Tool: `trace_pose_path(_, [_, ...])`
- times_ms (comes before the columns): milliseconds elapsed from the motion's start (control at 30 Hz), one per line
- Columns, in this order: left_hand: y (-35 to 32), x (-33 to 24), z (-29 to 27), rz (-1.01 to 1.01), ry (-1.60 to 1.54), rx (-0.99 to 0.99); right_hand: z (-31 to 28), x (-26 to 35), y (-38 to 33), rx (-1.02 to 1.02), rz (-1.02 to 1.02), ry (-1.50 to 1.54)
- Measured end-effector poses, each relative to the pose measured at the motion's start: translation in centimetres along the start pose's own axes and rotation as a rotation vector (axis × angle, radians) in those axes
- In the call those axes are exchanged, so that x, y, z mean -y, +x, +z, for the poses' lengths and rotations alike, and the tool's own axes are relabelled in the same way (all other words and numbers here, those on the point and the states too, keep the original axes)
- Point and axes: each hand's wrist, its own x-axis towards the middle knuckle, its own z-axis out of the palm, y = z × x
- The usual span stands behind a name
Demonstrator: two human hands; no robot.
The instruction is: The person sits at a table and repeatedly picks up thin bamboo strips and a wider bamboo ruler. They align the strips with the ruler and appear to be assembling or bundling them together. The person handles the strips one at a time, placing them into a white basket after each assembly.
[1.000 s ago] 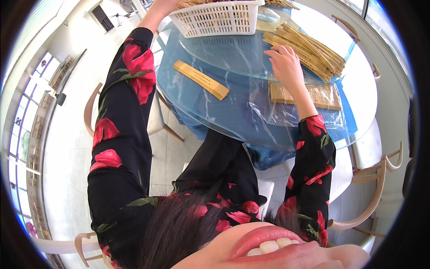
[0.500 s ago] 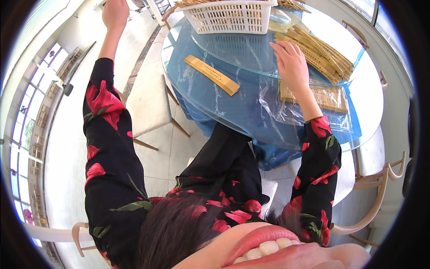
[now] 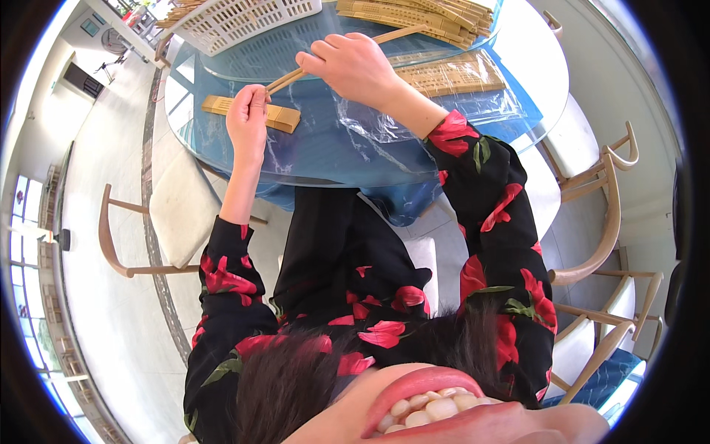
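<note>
My left hand (image 3: 248,122) is closed in a pinch at the thin lower-left end of a pair of wooden chopsticks (image 3: 399,33). Around their middle my right hand (image 3: 357,69) is wrapped, and the thicker end sticks out past it to the upper right. The chopsticks slant above the table. Just beneath my left hand lies a stack of narrow brown printed paper sleeves (image 3: 283,118), partly hidden by that hand. To the right of my right wrist, a flat pack of similar sleeves (image 3: 455,74) rests in clear plastic on the blue cloth.
A white slotted basket (image 3: 248,26) with many brown sticks stands at the far left of the glass-topped round table (image 3: 355,176). A pile of long printed sleeves (image 3: 421,15) lies at the back. Wooden chairs stand left (image 3: 185,207) and right (image 3: 610,200).
My left hand has come in from the far left to above the sleeve stack. My right hand has moved left from beside the pile. Both now hold chopsticks. The view has turned rightward.
</note>
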Motion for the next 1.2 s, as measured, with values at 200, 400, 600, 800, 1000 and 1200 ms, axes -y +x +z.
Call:
trace_pose_path(200, [0.4,-1.0,-1.3,-0.090,-0.101,0.130,0.4,0.6,-0.1,0.027,0.038,0.199])
trace_pose_path(400, [2.0,-3.1,-2.2,-0.108,-0.420,0.501,-0.2,0.5,-0.1,-0.045,0.094,0.389])
trace_pose_path(600, [3.4,0.4,-5.6,0.070,0.143,0.516,-1.0,1.5,0.5,0.303,0.177,0.199])
trace_pose_path(800, [3.0,0.5,-5.6,0.196,0.420,0.656,-0.2,1.1,0.1,0.321,0.286,0.157])
trace_pose_path(1000, [3.9,1.3,-5.7,0.186,0.406,0.673,0.2,0.7,-0.1,0.283,0.301,0.199])
trace_pose_path(1200, [3.9,1.0,-5.5,0.133,0.351,0.675,-0.1,0.6,-0.2,0.295,0.320,0.209])
